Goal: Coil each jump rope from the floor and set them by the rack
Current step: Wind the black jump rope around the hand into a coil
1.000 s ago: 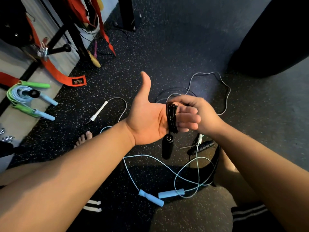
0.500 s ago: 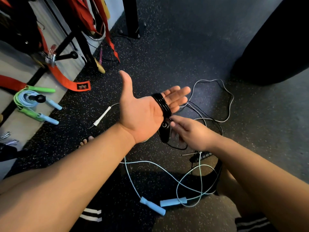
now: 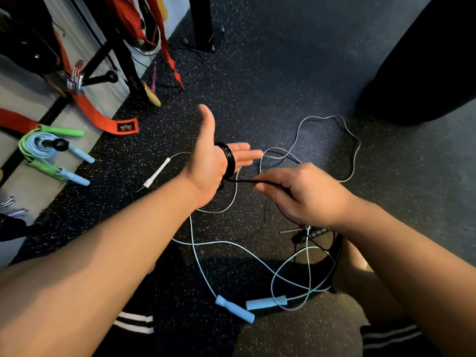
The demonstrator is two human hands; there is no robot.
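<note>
Black rope: thin, light, limp, prob slick cord, so loops slip unless pulled taut; best gripped close to the coil. Coil sits round left hand, fingers straight, palm up, thumb raised. Right hand pinches the cord just beside it; tail drops to mid floor.
</note>
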